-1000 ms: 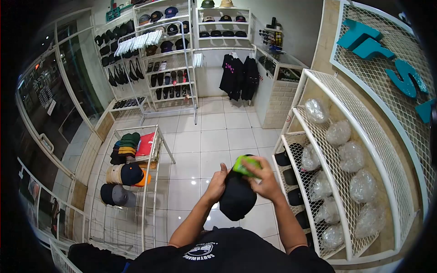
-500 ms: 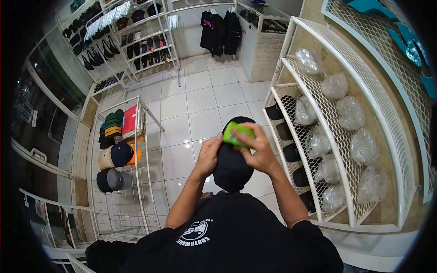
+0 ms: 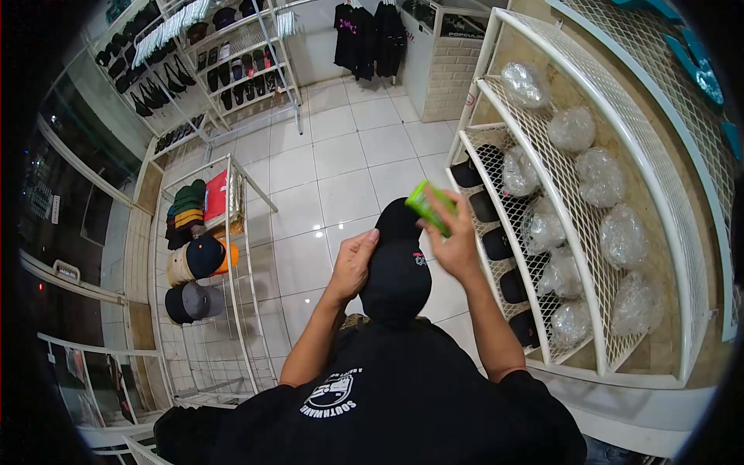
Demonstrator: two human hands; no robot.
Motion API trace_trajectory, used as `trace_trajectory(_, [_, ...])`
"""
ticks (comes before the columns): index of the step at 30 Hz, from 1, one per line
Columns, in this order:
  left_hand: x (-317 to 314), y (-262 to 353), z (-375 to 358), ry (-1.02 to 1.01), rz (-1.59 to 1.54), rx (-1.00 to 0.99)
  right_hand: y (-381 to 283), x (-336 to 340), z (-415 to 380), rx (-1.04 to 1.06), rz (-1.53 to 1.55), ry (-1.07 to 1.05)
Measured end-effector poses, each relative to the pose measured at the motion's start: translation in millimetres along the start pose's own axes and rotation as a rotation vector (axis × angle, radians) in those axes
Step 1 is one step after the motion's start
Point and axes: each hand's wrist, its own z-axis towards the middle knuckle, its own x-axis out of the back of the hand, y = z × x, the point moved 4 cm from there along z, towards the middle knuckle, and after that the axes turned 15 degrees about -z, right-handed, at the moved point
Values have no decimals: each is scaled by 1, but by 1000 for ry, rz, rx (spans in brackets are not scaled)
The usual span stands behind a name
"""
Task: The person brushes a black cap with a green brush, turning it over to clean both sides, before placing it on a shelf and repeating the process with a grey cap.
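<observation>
A black cap with a small pink and white mark is held in front of my chest, its brim pointing away from me. My left hand grips the cap's left edge, thumb on top near the brim. In my right hand is a bright green object, which looks like a brush or sponge. It is tilted and sits just above the right side of the brim, and the fingers are wrapped over it.
On the right, a curved white mesh shelf holds several plastic-wrapped bundles and black caps. To the left stands a white rack with stacked caps. White floor tiles stretch ahead towards hanging black shirts.
My right hand has moved the green object right and slightly up, off the middle of the cap. The mark on the cap is now uncovered. My left hand keeps its hold.
</observation>
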Motion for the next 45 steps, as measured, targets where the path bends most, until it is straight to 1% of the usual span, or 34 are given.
trace_trajectory(1, [-5, 0, 0, 3, -3, -2, -13, -3, -7, 137, 39, -58])
trace_trajectory(2, [-11, -1, 0, 68, -31, -25, -25, -4, -13, 273, 78, -114])
trace_trajectory(3, [-14, 0, -2, 134, -59, -41, -31, -1, -13, 334, 79, -210])
trace_trajectory(4, [-12, -1, -4, 136, -60, -33, -23, -4, -12, 326, 79, -213])
trace_trajectory(6, [-4, -2, -9, 93, 13, 12, 7, -9, -3, -28, 61, -46])
trace_trajectory(7, [-1, -2, -9, 61, 8, 9, 14, -9, -1, -129, 106, -2])
trace_trajectory(8, [-2, -5, -12, 68, 3, 11, 11, -9, -10, -130, 106, -12])
trace_trajectory(10, [-7, 0, -10, 164, -97, -19, -7, -11, -22, 149, 52, -88])
trace_trajectory(11, [-1, -2, -12, 173, -97, -15, -6, -12, -24, 145, 58, -95])
trace_trajectory(13, [7, -4, -13, 96, -67, 26, 4, -13, -21, 16, 183, -126])
trace_trajectory(14, [11, -5, -14, 94, -70, 32, 10, -13, -17, -47, 238, -140])
trace_trajectory(15, [9, -2, -16, 106, -59, 16, 19, -12, -11, -135, 148, -41])
trace_trajectory(16, [4, -2, -15, 114, -52, -3, 20, -10, -15, -138, 135, -44])
trace_trajectory(17, [-1, -2, -15, 172, -81, -10, 15, -12, -20, -95, 154, -44])
trace_trajectory(18, [2, -6, -12, 166, -86, -7, 7, -13, -23, -50, 179, -40])
trace_trajectory(19, [10, -11, -10, 162, -112, -3, -8, -13, -29, 114, 138, -96])
trace_trajectory(20, [17, -14, -13, 166, -136, 7, -17, -12, -31, 233, 148, -194])
trace_trajectory(21, [16, -10, -14, 124, -107, 14, -4, -17, -31, 128, 215, -179])
trace_trajectory(22, [13, -6, -15, 127, -108, 19, 8, -21, -25, 28, 276, -161])
trace_trajectory(23, [7, -4, -14, 134, -122, 19, 19, -18, -21, -74, 161, -61])
trace_trajectory(24, [4, -5, -15, 143, -139, 23, 23, -18, -16, -151, 201, 5])
trace_trajectory(26, [9, -10, -12, 130, -156, 0, 8, -16, -22, -38, 139, -43])
trace_trajectory(28, [13, -14, -11, 108, -256, 32, -15, -11, -25, 244, 132, -180])
trace_trajectory(30, [12, -11, -11, 124, -230, 37, 17, -25, -22, 38, 234, -190])
trace_trajectory(31, [9, -11, -12, 142, -212, 40, 27, -23, -17, -108, 223, -106])
trace_trajectory(32, [9, -12, -14, 151, -214, 40, 30, -22, -13, -138, 149, -12])
trace_trajectory(34, [10, -10, -12, 158, -238, 6, 18, -21, -21, -71, 188, -43])
trace_trajectory(36, [18, -11, -11, 126, -246, 23, -7, -18, -29, 220, 145, -166])
trace_trajectory(38, [20, -13, -11, 89, -257, 51, 5, -23, -26, 198, 169, -203])
trace_trajectory(40, [11, -9, -14, 116, -274, 66, 28, -22, -20, -230, 246, -30])
trace_trajectory(41, [12, -12, -14, 121, -278, 60, 29, -23, -23, -276, 295, -15])
trace_trajectory(42, [16, -16, -12, 122, -286, 41, 22, -19, -25, -270, 296, -19])
trace_trajectory(44, [23, -19, -11, 126, -287, 27, -8, -16, -32, 123, 204, -204])
trace_trajectory(45, [26, -20, -12, 107, -282, 45, -3, -18, -31, 188, 170, -203])
